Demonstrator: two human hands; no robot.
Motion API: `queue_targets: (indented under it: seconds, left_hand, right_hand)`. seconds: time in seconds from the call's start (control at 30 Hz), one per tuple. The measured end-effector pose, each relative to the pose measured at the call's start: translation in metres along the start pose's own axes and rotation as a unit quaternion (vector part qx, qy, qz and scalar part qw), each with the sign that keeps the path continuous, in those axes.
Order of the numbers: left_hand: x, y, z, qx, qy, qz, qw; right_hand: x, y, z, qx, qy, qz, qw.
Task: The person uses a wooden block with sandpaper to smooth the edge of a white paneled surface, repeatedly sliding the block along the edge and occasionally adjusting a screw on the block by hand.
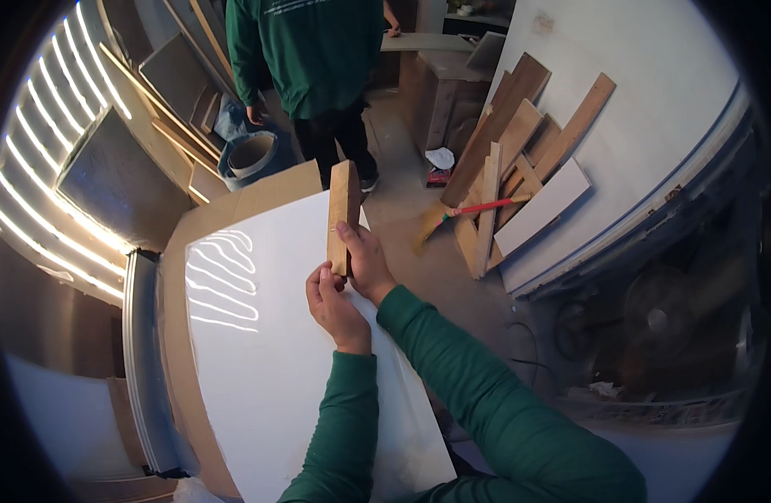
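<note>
My right hand is wrapped round the side of a wooden block, its thumb lying on the block's face. The block is long and light brown, held upright with its far end pointing away from me. At its near end, the fingers of my left hand are closed on the bottom edge. Both hands are above a large white panel, which has bright wavy lines at its far left; I cannot tell whether these are reflections or something on the surface. Brown cardboard shows round the panel's left and far edges.
A person in a green top stands beyond the panel. Wooden boards lean on the right wall, with a red-handled broom before them. A blue bin stands far left, near bright light strips. A fan is at right.
</note>
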State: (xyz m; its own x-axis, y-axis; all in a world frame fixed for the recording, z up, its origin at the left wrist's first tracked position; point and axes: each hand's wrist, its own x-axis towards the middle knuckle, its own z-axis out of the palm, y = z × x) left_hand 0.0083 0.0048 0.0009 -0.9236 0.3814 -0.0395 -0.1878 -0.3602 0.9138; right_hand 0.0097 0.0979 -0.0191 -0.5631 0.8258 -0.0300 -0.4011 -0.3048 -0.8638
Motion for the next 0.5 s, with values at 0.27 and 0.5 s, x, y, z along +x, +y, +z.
queue_targets:
  seconds: [0.27, 0.5]
  left_hand:
    - [-0.001, 0.002, -0.002, 0.013, -0.007, 0.014, 1.000]
    - [-0.003, 0.000, 0.004, -0.011, -0.007, 0.000, 1.000]
  right_hand:
    - [-0.001, 0.001, 0.001, 0.035, -0.017, 0.003, 0.999]
    - [0.003, 0.001, -0.006, 0.056, -0.020, 0.010, 0.998]
